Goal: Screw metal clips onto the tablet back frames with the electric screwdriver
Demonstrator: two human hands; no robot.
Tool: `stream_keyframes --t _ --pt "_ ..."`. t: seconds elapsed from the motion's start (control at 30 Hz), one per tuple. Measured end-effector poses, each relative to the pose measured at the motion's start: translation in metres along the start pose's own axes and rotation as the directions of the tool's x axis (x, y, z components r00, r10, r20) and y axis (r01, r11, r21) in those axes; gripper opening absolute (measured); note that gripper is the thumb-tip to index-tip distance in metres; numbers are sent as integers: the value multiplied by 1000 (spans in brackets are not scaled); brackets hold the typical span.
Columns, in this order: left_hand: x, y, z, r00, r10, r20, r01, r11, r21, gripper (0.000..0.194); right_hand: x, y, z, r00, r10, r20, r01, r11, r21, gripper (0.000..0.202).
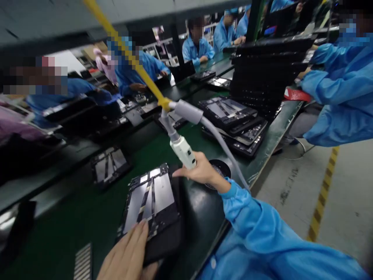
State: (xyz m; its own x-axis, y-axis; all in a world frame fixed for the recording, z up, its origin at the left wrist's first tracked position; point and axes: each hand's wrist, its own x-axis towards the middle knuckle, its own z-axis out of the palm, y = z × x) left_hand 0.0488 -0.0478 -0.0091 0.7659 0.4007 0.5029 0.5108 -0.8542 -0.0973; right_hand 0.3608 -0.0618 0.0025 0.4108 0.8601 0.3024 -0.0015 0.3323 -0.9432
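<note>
I see the right hand (pixel 204 170) with its fingers closed around a white tool (pixel 182 151) tied to a yellow strap (pixel 133 59). The left hand (pixel 126 252) lies on an opened device (pixel 163 192) near the desk's (pixel 202 206) front edge; whether its fingers grip, I can't tell.

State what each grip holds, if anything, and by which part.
The right grip holds the white tool by its lower end. The left grip touches the opened device at its near end; whether it grasps cannot be told.
</note>
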Motion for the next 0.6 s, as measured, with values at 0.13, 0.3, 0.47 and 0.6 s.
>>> stream_keyframes --t 0.13,0.3,0.47,0.6 --pt "1 68 11 985 55 165 -57 998 6 77 -6 0 -37 999 23 -45 -24 999 -25 30" --pt "20 94 35 969 -19 248 27 999 -30 84 -11 12 -59 981 -1 -192 -1 1000 -13 30" --pt "50 101 61 946 -43 323 70 995 -74 85 -9 20 -59 967 -32 -254 26 999 -27 28" --pt "60 123 74 979 -56 194 82 988 -128 58 -7 21 -57 974 -14 -226 2 999 -52 22"
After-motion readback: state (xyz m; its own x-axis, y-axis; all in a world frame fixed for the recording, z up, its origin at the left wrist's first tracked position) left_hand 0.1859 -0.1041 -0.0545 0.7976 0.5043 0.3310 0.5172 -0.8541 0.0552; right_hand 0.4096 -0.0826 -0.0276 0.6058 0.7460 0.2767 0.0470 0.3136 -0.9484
